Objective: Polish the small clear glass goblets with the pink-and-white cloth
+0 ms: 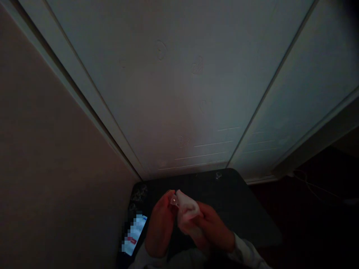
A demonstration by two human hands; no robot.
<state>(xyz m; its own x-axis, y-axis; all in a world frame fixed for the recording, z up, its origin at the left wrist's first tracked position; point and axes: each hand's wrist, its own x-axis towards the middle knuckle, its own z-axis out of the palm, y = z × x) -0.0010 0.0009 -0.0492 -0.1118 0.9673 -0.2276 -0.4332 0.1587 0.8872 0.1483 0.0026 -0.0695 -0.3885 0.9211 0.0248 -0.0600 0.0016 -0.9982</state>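
Note:
Over the dark table, my left hand (161, 222) is closed round a small clear object (174, 200) with a bright glint, held at its fingertips. My right hand (211, 224) grips a crumpled white cloth (187, 209), which bunches up between the two hands and touches the clear object. The cloth's lower part hangs toward my lap. What exactly the clear object is cannot be made out in the dim light.
The dark table (238, 209) has rounded corners. A lit phone screen (134, 235) lies at its left edge, near several small clear pieces (138, 194). Another clear piece (218, 175) sits at the back. Pale panels (179, 93) rise behind; a brown wall (56, 168) stands left.

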